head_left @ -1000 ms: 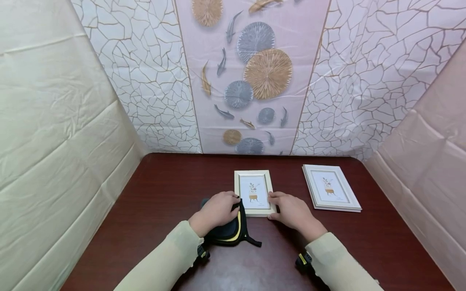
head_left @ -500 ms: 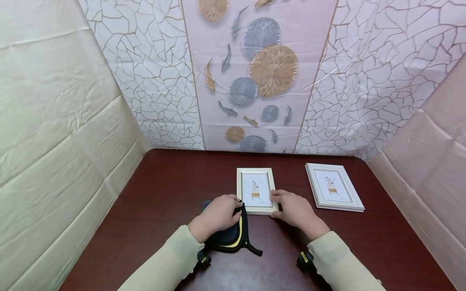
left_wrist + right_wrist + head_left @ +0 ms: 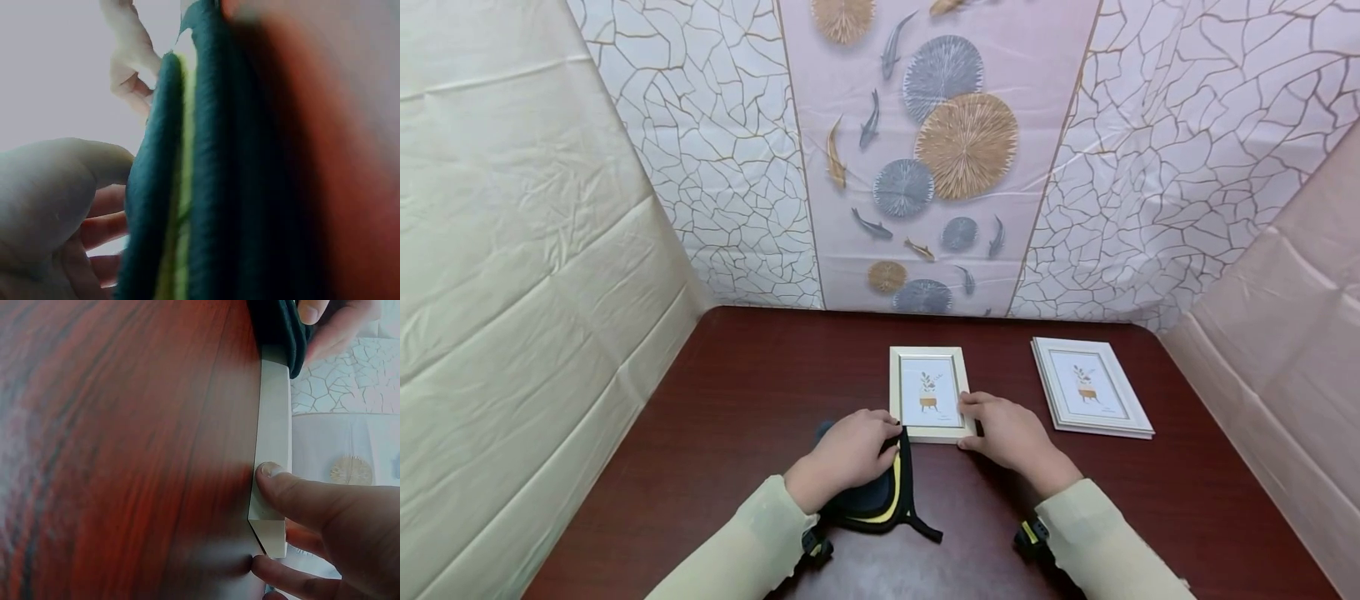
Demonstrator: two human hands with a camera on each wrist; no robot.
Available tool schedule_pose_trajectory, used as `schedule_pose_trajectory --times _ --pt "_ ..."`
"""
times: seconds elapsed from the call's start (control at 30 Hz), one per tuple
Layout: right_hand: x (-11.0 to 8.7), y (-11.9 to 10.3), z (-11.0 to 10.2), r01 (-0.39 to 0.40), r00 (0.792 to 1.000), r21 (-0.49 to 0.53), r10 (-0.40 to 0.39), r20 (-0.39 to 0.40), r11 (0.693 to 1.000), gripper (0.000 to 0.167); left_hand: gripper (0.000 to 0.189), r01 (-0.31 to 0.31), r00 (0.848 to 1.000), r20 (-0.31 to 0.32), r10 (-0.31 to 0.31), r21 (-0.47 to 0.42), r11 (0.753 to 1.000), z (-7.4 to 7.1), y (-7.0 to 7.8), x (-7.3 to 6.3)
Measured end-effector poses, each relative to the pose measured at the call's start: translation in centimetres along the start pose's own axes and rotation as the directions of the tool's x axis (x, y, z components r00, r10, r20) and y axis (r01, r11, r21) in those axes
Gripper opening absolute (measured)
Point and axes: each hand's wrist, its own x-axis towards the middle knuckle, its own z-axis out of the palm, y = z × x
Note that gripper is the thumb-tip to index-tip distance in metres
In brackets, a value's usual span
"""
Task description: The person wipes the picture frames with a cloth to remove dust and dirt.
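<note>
A cream picture frame (image 3: 931,435) with a plant-and-stool print lies face up at the middle of the table. My right hand (image 3: 1011,429) grips its near right corner, thumb on the near side edge (image 3: 274,425) in the right wrist view and fingers over the right side. My left hand (image 3: 853,450) pinches a dark navy padded cloth piece (image 3: 859,502) with black binding, a yellow layer and a black loop. Its tip meets the frame's near left corner. In the left wrist view the folded dark layers (image 3: 215,156) show yellow between them; the palm hides part of the cloth.
A stack of white picture frames (image 3: 1093,387) lies at the back right of the dark red table (image 3: 752,383). Patterned cloth (image 3: 737,167) hangs behind, and beige fabric walls (image 3: 535,250) close both sides.
My left hand has slid slightly toward the near edge with the padded cloth, so its tip sits lower on the frame. My right hand keeps its grip; the view has shifted a little.
</note>
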Motion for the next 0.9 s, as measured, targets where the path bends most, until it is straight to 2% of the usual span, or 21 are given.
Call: schedule_pose_trajectory --times 0.27,0.53,0.8,0.9 --pt "0.1 0.1 0.1 0.014 1.000 -0.023 -0.014 -0.007 1.000 0.059 0.036 -0.054 0.997 -0.044 0.062 0.155 0.986 0.9 0.9 -0.2" --pt "0.1 0.3 0.2 0.015 1.000 0.000 -0.015 -0.020 1.000 0.060 0.030 -0.029 0.997 -0.068 0.040 0.161 0.986 1.3 1.7 0.1" --pt "-0.1 0.5 0.4 0.067 0.996 -0.049 -0.070 -0.059 0.997 0.057 0.010 -0.049 0.990 -0.117 0.073 0.197 0.979 1.5 2.2 0.9" --pt "-0.1 0.7 0.5 0.068 0.996 -0.050 -0.071 -0.060 0.996 0.058 0.009 -0.044 0.991 -0.116 0.073 0.233 0.972 1.4 2.7 1.3"
